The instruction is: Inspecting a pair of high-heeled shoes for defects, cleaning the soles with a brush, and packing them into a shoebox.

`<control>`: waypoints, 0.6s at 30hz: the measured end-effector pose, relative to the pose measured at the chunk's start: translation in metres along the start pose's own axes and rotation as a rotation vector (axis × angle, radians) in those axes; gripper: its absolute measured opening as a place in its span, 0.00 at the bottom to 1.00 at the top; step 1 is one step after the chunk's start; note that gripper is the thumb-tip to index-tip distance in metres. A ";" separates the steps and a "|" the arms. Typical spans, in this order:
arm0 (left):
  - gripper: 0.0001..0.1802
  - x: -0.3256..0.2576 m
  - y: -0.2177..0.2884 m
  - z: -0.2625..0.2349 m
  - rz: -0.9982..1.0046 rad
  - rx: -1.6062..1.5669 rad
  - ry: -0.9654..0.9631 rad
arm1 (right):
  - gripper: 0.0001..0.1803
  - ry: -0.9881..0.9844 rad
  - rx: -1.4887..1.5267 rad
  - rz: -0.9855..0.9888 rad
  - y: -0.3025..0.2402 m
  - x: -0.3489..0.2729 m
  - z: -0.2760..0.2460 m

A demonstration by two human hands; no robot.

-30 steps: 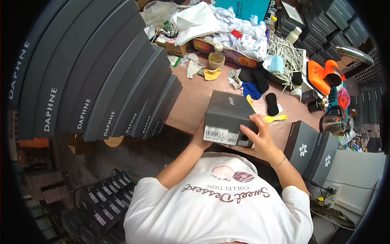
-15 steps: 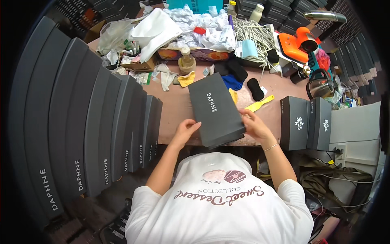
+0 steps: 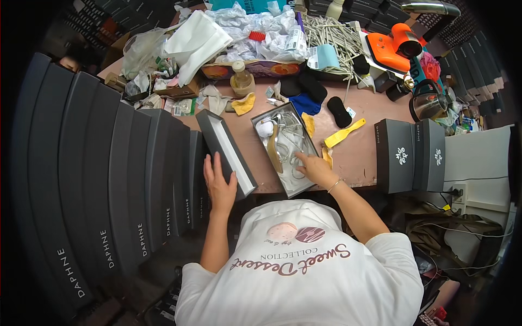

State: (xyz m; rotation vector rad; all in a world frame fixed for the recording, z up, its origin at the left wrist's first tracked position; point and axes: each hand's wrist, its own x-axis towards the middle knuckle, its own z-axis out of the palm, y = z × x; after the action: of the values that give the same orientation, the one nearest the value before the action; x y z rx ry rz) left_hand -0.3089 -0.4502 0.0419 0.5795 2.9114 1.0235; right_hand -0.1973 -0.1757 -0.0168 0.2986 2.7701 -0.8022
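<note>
An open dark grey shoebox (image 3: pixel 288 187) stands in front of me at the near edge of the pink table. A strappy sandal (image 3: pixel 275 149) with a tan sole and clear or silvery straps lies inside, next to a white wad (image 3: pixel 265 129). My right hand (image 3: pixel 318 169) reaches into the near right part of the box. Its thumb and forefinger are apart at the loops of a strap; no firm grip shows. Left of the box, the lid (image 3: pixel 239 168) stands tilted with its pale inside showing. My left hand (image 3: pixel 220 185) lies against it, fingers spread.
Stacked dark shoeboxes (image 3: pixel 130 163) wall off the left; two more boxes (image 3: pixel 402 155) stand at right. Beyond lie a yellow shoehorn-like tool (image 3: pixel 345 133), black pads (image 3: pixel 340 111), a jar (image 3: pixel 242 84), a carton of crumpled paper (image 3: pixel 261 68), an orange device (image 3: pixel 389 51) and a kettle (image 3: pixel 427 103).
The shoebox, closed between both hands before, now stands uncovered with the sandal showing. Its lid has moved left with my left hand. My right hand has gone into the box.
</note>
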 end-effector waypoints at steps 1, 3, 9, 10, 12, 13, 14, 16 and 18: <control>0.34 -0.001 -0.001 0.004 0.060 0.099 -0.064 | 0.25 -0.113 -0.058 0.032 0.007 0.002 0.003; 0.26 -0.005 0.000 0.009 0.102 0.203 -0.149 | 0.23 0.026 -0.024 0.083 0.011 0.005 0.019; 0.25 -0.005 -0.067 0.003 0.043 0.204 -0.166 | 0.11 0.461 0.168 -0.100 0.012 0.011 0.020; 0.23 -0.006 -0.066 0.005 0.064 0.234 -0.127 | 0.11 0.453 0.246 -0.069 0.010 0.008 0.010; 0.22 0.000 -0.024 0.008 0.228 0.121 -0.064 | 0.11 0.441 0.394 0.010 -0.002 -0.009 -0.027; 0.23 0.003 -0.009 0.017 0.169 -0.089 -0.107 | 0.11 0.457 0.482 0.000 0.000 -0.018 -0.035; 0.23 0.010 0.008 0.025 0.050 -0.338 -0.173 | 0.10 0.423 0.624 0.002 0.004 -0.026 -0.036; 0.32 0.030 0.035 0.047 -0.177 -0.834 -0.326 | 0.09 0.348 0.908 0.009 0.009 -0.043 -0.036; 0.39 0.047 0.062 0.062 -0.429 -1.321 -0.450 | 0.08 0.265 1.159 -0.021 -0.028 -0.061 -0.049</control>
State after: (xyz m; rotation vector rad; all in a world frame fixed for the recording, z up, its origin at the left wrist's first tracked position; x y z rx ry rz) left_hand -0.3242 -0.3518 0.0358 0.0573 1.3623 1.9641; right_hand -0.1548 -0.1795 0.0548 0.5802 2.1543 -2.4253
